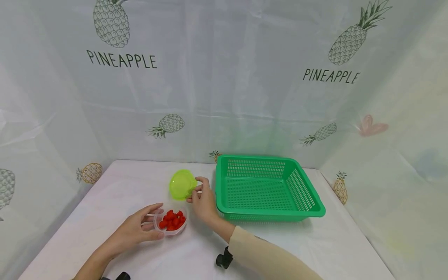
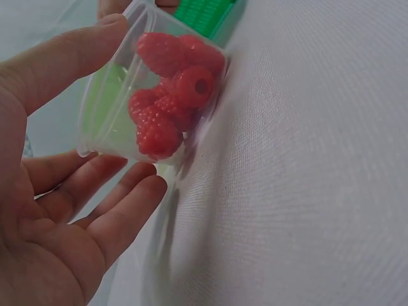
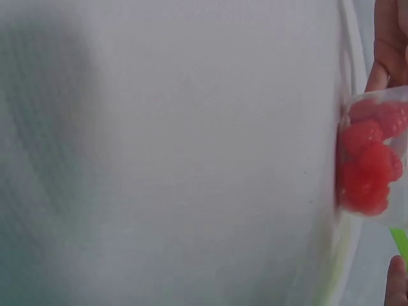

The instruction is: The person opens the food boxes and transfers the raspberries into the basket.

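Note:
A clear plastic container [image 1: 170,230] with several red raspberries [image 2: 172,95] inside stands on the table at centre left. My left hand [image 1: 134,229] is at its left side, thumb along the near wall and fingers loosely spread at the far wall. Behind the container is a round yellow-green lid [image 1: 182,184]. My right hand [image 1: 204,202] is at the lid's right edge and pinches it between thumb and fingers. In the right wrist view only one fingertip of that hand shows, below the raspberry container [image 3: 376,159].
A green plastic basket [image 1: 269,213] with slotted walls stands to the right of my right hand. White cloth [image 1: 140,179] covers the table. A pale curtain [image 1: 224,77] printed with pineapples hangs behind and at both sides.

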Demonstrator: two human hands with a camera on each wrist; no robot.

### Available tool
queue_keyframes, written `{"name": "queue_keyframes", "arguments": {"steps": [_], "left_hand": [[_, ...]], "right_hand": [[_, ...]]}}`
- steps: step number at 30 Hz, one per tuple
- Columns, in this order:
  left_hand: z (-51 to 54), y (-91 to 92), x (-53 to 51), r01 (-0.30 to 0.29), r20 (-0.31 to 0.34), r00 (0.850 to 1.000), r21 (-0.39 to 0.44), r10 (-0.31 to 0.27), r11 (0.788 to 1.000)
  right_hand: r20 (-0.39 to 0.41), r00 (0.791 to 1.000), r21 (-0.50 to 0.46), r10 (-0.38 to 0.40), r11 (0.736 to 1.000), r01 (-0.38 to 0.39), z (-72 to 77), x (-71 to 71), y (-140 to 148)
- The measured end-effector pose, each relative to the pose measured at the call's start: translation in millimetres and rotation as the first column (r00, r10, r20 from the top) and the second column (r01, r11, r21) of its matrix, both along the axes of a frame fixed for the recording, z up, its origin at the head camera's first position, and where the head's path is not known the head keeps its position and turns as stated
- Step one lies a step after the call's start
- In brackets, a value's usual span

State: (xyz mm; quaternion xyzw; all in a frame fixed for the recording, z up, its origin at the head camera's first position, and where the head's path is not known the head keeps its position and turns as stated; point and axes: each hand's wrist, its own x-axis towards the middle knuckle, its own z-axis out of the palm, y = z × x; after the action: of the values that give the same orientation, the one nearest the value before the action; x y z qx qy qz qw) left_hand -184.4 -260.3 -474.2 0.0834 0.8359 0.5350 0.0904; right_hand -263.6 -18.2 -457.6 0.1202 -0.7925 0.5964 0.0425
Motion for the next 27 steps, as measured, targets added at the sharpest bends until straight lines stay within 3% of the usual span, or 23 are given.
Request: {"name": "queue_keyframes", "arguments": {"steps": [8,17,27], "left_hand": [[0.9,1.4,0.0,-0.008,0.018,1.000,0.008,0.008,1.000],[-0.7,1.3,-1.4,-0.011,0.026,1.000,0.014,0.011,1.000],[-0.6,1.3,-0.5,-0.021,0.022,1.000,0.008,0.021,1.000]], "right_hand": [[0.081,0.996,-0.094,-0.037,0.995,0.045,-18.8,-14.7,1.1],[0.202,0.977,-0.187,-0.068,0.977,0.106,-31.4,-20.9,2.6],[0.178,0.983,0.006,-0.050,0.999,0.050,-32.1,-21.3,8.3]]}}
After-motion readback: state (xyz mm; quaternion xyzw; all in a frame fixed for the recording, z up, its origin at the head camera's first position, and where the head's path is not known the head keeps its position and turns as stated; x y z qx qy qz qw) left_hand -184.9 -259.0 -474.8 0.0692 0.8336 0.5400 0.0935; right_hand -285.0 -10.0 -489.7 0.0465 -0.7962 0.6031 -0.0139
